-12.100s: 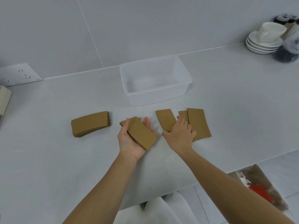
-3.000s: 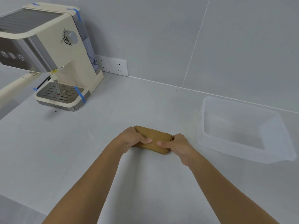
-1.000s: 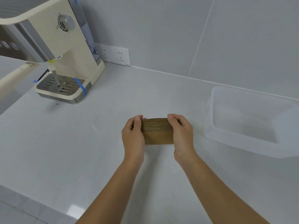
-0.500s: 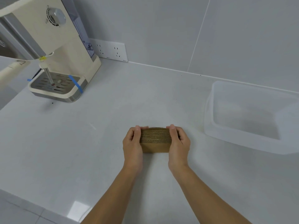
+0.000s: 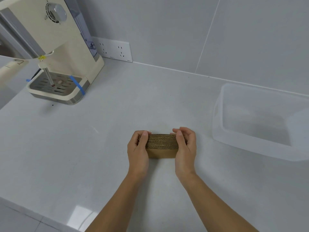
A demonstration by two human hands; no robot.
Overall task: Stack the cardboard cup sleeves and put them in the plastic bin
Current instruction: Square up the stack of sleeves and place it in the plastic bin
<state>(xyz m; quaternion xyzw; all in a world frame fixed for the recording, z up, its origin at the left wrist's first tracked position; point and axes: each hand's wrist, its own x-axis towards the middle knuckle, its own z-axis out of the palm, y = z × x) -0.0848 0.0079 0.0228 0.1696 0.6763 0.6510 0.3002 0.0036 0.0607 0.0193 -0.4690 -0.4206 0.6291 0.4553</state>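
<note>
A stack of brown cardboard cup sleeves (image 5: 161, 145) stands on its long edge on the white counter, corrugated edges facing up. My left hand (image 5: 138, 152) clasps its left end and my right hand (image 5: 185, 148) clasps its right end, thumbs over the top. The clear plastic bin (image 5: 217, 128) sits to the right of the stack, a short gap from my right hand, with nothing visible inside it.
A cream espresso machine (image 5: 55, 52) with a metal drip tray (image 5: 55, 84) stands at the back left. A white wall socket (image 5: 115, 50) is behind it. The counter's front edge (image 5: 41, 220) runs along the lower left.
Over the last second both hands kept the stack squeezed on its edge and lowered it onto the counter; the view shifted slightly. Earlier, loose sleeves were gathered into this one stack.
</note>
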